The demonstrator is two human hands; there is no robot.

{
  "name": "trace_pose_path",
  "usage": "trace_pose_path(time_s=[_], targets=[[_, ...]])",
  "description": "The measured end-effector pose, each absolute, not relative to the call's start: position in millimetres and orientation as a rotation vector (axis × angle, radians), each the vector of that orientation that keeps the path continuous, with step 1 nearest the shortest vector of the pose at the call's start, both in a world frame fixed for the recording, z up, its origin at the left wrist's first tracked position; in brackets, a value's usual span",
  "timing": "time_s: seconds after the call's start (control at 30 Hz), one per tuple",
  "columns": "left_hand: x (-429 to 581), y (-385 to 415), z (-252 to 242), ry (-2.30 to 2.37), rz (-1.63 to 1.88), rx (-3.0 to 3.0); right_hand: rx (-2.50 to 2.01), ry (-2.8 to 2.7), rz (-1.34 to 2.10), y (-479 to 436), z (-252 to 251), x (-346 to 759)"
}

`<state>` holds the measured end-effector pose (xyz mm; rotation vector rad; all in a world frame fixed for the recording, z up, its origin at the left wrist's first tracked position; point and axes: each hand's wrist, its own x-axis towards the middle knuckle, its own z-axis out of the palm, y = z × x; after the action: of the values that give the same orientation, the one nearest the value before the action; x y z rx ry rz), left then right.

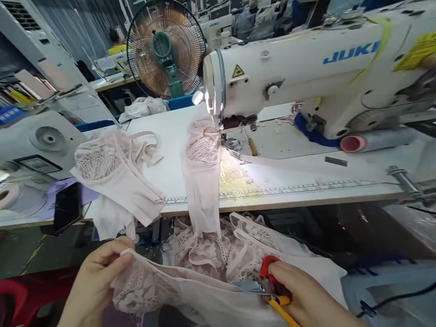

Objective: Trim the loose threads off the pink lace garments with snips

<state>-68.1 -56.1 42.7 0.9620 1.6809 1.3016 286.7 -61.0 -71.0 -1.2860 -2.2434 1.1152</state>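
Note:
My left hand (107, 267) pinches the edge of a pale pink lace garment (148, 286) between thumb and fingers, below the table's front edge. In my right hand (301, 291) are scissors (270, 286) with red and orange handles, their blades lying against the garment's upper edge. Behind the garment, more lace pieces (207, 256) lie heaped. One lace piece (202, 154) sits at the needle of the sewing machine (271, 77) and hangs over the table edge. Another garment (115, 167) rests on the table to the left.
A black phone (67, 208) and a thread cone (18, 198) lie at the left, near a second machine (40, 143). A fan (165, 48) stands behind the table (320, 201). A red stool (27, 297) is at lower left, a pink-ended roll (376, 140) at right.

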Motion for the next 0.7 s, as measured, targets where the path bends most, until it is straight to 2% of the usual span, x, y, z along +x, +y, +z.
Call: trace_pose_path(time_s=[0.27, 0.53, 0.7], targets=[[-74, -61, 38, 1.578, 1.273, 0.970, -1.178, -2.333, 1.226, -56, -60, 283], [-83, -65, 27, 1.531, 1.298, 0.995, -1.346, -2.263, 1.252, -59, -70, 275], [-77, -63, 34, 1.531, 1.281, 1.007, -1.285, -2.275, 1.208, -58, -66, 275]])
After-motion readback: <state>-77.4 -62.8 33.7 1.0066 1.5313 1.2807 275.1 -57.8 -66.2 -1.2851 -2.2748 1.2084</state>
